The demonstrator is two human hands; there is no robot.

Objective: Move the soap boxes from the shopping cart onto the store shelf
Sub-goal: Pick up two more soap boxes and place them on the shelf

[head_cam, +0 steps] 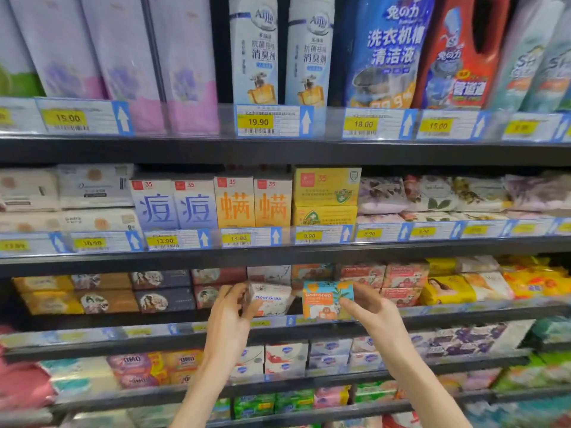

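My left hand (pixel 231 307) grips a white "Goat Soap" box (pixel 272 299) by its left side, at the front of the third shelf (pixel 154 319). My right hand (pixel 367 304) grips an orange and teal "Goat Soap" box (pixel 326 299) by its right side, just right of the white one. Both boxes sit at the shelf's front edge, in the gap between stacked soap boxes. Whether they rest on the shelf board I cannot tell. The shopping cart is out of view.
Dark and tan soap boxes (pixel 123 295) stack left of the gap, pink ones (pixel 398 282) and yellow packs (pixel 448 288) to the right. The shelf above holds boxed soaps (pixel 216 205), the top shelf bottles (pixel 253 50). Lower shelves (pixel 278 362) carry more soap packs.
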